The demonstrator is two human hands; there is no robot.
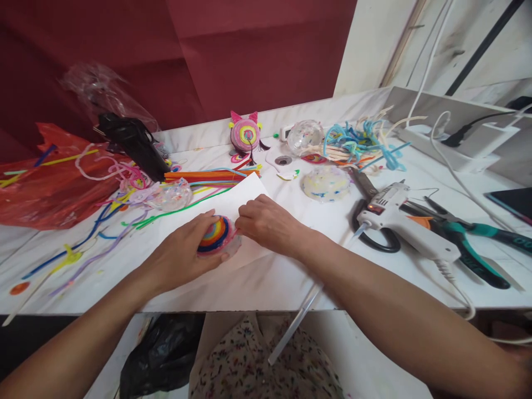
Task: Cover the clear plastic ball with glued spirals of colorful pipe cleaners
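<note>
My left hand [180, 252] is wrapped round a small dome [216, 236] covered with a spiral of rainbow pipe cleaner, and presses it onto a white sheet of paper [233, 205]. My right hand [266, 221] is closed beside the dome, its fingertips touching the dome's right edge. Whether those fingers pinch anything is hidden.
A white glue gun [399, 219], black-handled scissors [372, 235] and teal pliers [469, 241] lie at the right. Loose pipe cleaners [210, 176], clear domes [326, 183], a pink cat-eared piece [246, 133], a red bag [50, 183] and a power strip [453, 141] surround the paper.
</note>
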